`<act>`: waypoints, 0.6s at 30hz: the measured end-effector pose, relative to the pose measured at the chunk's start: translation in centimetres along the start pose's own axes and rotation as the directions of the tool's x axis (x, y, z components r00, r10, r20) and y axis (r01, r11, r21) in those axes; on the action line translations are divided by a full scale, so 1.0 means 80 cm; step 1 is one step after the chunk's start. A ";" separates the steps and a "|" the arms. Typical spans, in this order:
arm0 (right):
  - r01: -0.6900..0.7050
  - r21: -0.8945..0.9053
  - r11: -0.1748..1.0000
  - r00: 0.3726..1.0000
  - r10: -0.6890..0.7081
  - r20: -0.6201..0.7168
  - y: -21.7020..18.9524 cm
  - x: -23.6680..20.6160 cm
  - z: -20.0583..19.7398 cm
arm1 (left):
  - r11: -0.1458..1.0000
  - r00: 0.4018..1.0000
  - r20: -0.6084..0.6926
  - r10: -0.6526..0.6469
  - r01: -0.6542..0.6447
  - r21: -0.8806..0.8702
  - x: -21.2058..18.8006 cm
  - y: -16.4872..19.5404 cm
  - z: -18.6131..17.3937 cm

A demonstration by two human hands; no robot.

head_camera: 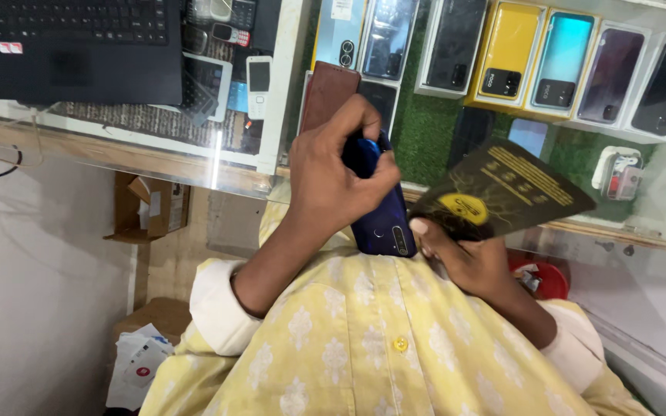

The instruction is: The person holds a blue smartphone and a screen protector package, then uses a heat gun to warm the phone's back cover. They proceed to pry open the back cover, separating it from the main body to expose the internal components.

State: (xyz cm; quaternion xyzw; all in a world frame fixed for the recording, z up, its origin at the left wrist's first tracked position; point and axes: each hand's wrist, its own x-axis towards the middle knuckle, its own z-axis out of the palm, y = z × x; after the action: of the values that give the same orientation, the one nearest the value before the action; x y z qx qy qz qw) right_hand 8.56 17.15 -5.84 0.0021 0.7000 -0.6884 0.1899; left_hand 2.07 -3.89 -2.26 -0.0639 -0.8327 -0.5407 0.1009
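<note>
- The dark blue phone (383, 219) is the landmark: it sits back-side up, close against the yellow patterned shirt (379, 347), with its long axis running from the camera end near the shirt up and away toward the glass surface (156, 166).
- The left hand (341, 173) is clenched over the far half of the phone, fingers wrapped across its top edge, so it covers that end from above.
- The right hand (464, 254) sits just right of the phone's near end, thumb tip touching the phone beside the camera strip. It grasps a black card packet with gold print (502, 192), which fans up and to the right of the phone.
- Both hands touch the phone; the left holds more of its length, while the right meets only the near corner.
- A brown wallet-style case (329, 92) stands just beyond the phone, behind the left hand.
- Farther beyond the phone, under the glass, lie boxed phones on green matting (425, 131); a yellow phone box (506, 54) is among them.
- Well to the left of the phone lies a black laptop (82, 50).
</note>
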 end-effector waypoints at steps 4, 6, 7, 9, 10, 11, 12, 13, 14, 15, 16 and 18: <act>0.029 -0.019 0.999 0.999 -0.029 0.022 0.006 0.003 -0.002 | 0.997 0.999 0.004 0.043 -0.043 0.070 -0.003 0.001 0.004; -0.024 -0.023 0.999 1.000 0.024 0.019 0.008 0.001 -0.004 | 1.000 1.000 -0.016 0.021 -0.021 0.016 -0.003 -0.002 0.001; -0.055 -0.025 0.998 0.998 0.055 0.014 0.009 0.001 -0.005 | 1.000 1.000 -0.022 0.016 -0.015 0.013 -0.003 -0.003 0.000; -0.056 -0.056 0.997 0.998 0.058 0.033 0.010 0.000 -0.007 | 1.000 1.000 -0.026 -0.002 0.002 0.002 -0.004 -0.005 0.001; -0.063 -0.069 0.996 0.997 0.066 0.044 0.010 0.000 -0.008 | 0.999 0.999 -0.016 -0.031 0.031 -0.007 -0.007 -0.005 0.001; -0.072 -0.076 0.994 0.996 0.076 0.045 0.010 -0.001 -0.009 | 0.998 0.998 -0.007 -0.057 0.057 -0.013 -0.007 -0.007 0.000; -0.071 -0.084 0.994 0.996 0.075 0.045 0.010 -0.001 -0.010 | 0.997 0.997 -0.002 -0.074 0.073 -0.017 -0.007 -0.009 0.000; -0.066 -0.091 0.994 0.997 0.070 0.044 0.010 -0.001 -0.010 | 0.998 0.998 -0.007 -0.068 0.068 -0.010 -0.006 -0.010 0.000; -0.062 -0.144 0.988 0.996 0.071 0.058 0.010 -0.002 -0.011 | 0.998 0.998 -0.010 -0.063 0.063 -0.007 -0.006 -0.012 0.001; -0.064 -0.197 0.978 0.994 0.079 0.072 0.009 -0.002 -0.012 | 0.998 0.998 -0.011 -0.064 0.064 -0.007 -0.007 -0.011 0.003; -0.067 -0.247 0.967 0.992 0.091 0.086 0.008 -0.003 -0.013 | 0.998 0.998 -0.005 -0.064 0.064 -0.005 -0.009 -0.011 0.005; -0.082 -0.252 0.964 0.991 0.106 0.082 0.007 -0.005 -0.015 | 0.999 0.999 0.004 -0.052 0.052 0.003 -0.009 -0.012 0.005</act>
State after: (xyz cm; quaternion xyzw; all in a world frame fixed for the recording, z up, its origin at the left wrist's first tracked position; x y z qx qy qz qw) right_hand 8.74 18.42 -6.30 -0.0210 0.7697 -0.5852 0.2543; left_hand 2.53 -3.89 -3.47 -0.0432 -0.8351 -0.5417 0.0853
